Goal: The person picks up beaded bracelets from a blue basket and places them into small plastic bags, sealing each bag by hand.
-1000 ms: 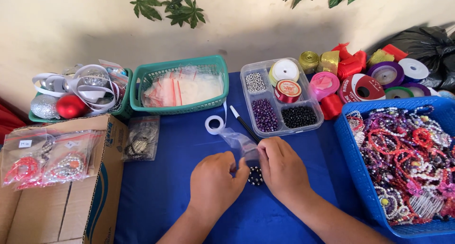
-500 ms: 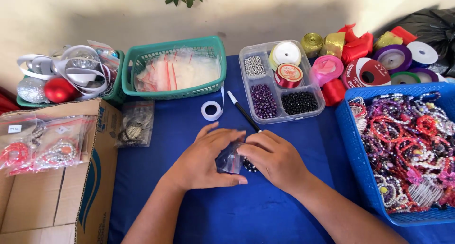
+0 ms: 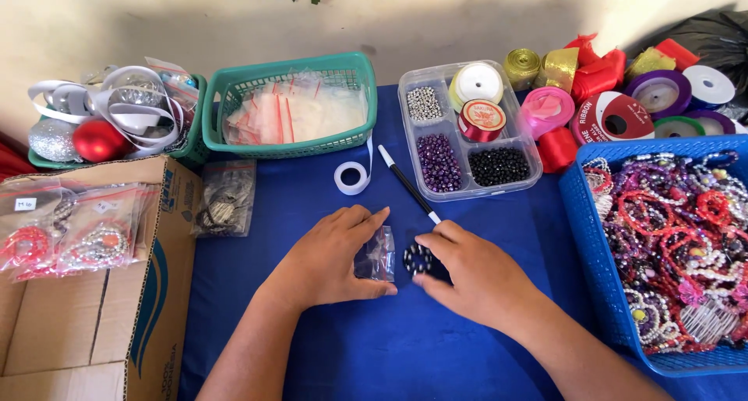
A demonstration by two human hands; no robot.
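Note:
On the blue tablecloth [image 3: 374, 354] my left hand [image 3: 327, 257] pinches a small clear plastic bag [image 3: 379, 254] flat against the cloth. Just right of it, my right hand [image 3: 467, 272] holds a dark beaded bracelet [image 3: 418, 258] at the bag's edge. Whether the bracelet is partly inside the bag I cannot tell. A black and white pen [image 3: 407, 184] lies just beyond my right fingers.
A green basket [image 3: 234, 105] of clear bags stands at the back, beside a divided bead box [image 3: 471, 148] and ribbon spools [image 3: 623, 113]. A blue basket [image 3: 592, 253] of bracelets sits right. A cardboard box [image 3: 164, 276] sits left, a tape roll [image 3: 351, 176] mid-table.
My hands have drawn slightly apart, so the clear bag and the dark bracelet now show between them. The view has shifted so the table items sit lower in frame.

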